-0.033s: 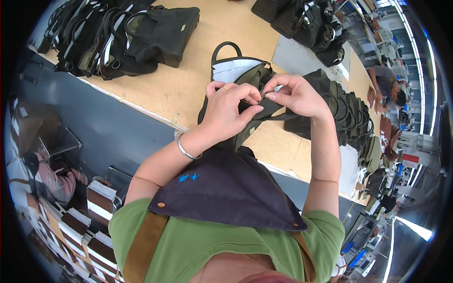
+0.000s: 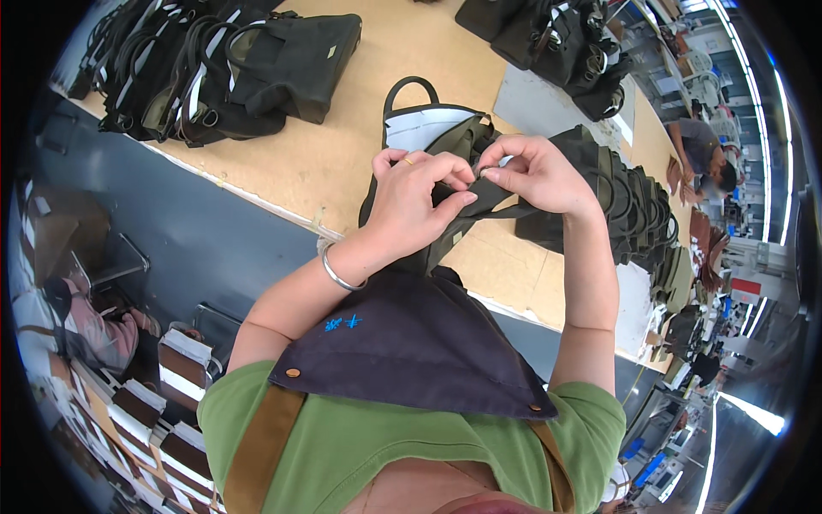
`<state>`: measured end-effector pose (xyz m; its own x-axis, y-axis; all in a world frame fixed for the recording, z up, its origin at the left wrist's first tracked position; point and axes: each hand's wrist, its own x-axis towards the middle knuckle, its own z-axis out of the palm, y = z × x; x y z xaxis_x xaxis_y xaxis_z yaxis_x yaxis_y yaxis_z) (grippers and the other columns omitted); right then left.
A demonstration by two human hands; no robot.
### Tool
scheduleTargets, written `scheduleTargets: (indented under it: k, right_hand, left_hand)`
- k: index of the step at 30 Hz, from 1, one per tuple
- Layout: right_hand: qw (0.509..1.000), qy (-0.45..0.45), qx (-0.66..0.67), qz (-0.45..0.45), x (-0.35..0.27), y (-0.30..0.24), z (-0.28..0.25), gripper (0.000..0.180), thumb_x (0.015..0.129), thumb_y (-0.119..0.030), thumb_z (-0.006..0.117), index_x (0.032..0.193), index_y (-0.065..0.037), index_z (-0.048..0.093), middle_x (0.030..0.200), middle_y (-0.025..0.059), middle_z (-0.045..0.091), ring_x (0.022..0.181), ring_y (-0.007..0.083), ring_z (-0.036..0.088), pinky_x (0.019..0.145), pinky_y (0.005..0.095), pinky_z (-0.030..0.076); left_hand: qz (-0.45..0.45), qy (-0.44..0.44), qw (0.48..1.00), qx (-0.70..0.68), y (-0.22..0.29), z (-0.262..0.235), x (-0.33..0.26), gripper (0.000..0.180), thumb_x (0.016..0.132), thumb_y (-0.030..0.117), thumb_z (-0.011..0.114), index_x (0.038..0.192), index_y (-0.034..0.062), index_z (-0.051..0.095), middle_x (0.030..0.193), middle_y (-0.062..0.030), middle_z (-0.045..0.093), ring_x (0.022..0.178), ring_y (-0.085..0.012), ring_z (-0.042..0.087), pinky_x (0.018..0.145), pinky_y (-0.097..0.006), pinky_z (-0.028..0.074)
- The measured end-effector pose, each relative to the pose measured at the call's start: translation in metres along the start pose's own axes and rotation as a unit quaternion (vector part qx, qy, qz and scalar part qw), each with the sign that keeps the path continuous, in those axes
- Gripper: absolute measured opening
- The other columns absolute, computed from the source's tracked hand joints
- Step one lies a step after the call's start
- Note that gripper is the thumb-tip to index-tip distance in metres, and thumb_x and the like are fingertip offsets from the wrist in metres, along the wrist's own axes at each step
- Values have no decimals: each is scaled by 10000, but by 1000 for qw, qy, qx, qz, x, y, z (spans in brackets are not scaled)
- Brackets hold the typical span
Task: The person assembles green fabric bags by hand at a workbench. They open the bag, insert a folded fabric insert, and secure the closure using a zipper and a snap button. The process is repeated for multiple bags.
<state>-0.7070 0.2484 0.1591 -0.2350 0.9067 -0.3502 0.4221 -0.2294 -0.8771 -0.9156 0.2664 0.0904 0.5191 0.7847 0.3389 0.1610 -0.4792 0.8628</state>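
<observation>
A dark olive handbag (image 2: 467, 135) sits at the table's near edge, just in front of my apron. Its looped handle (image 2: 411, 82) stands up at the far side, and a white sheet (image 2: 419, 128) shows at its opening. My left hand (image 2: 419, 193) is closed over the bag's upper part, fingers curled onto the fabric. Close beside it, my right hand (image 2: 535, 174) pinches a small piece at the bag's top between thumb and forefinger. The fingers hide what that piece is.
Black handbags (image 2: 282, 68) crowd the table's left end. More dark bags (image 2: 629, 193) stand in a row at right, others (image 2: 548, 43) at the far side. Brown-and-white stacked pieces (image 2: 184, 368) are at lower left. Another person (image 2: 702, 150) works at far right.
</observation>
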Motion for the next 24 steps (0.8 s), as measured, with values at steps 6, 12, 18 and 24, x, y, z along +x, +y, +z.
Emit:
scheduleTargets:
  k: [6,12,18,24]
  right_hand:
    - [997,58,-40,-12,-4,2,9,47,863,-23,665,906,-6,677,801,-31,612,606,2,458,534,189,370]
    - [997,62,-55,-9,-8,0,9,63,857,-40,678,904,-3,699,770,-11,630,672,36,519,610,211,436]
    - [998,46,-40,-9,-11,-4,9,66,876,26,632,921,24,680,838,4,628,747,40,548,668,203,454]
    - [995,86,-34,-34,-12,-5,17,64,862,-47,668,900,-4,698,723,-7,625,667,42,528,610,218,446]
  left_hand:
    - [1,30,1000,5,0,7,-1,89,791,208,740,813,163,667,726,74,659,804,-123,584,896,-388,272]
    - [-32,23,999,7,-2,7,-2,120,809,233,743,810,138,671,743,63,645,774,-107,542,906,-359,257]
    - [-46,32,998,-12,0,8,-1,128,794,249,740,773,150,662,710,63,627,748,-127,537,874,-369,270]
    - [-53,45,997,-26,1,8,-2,123,774,237,738,743,158,649,679,65,610,751,-134,547,857,-375,276]
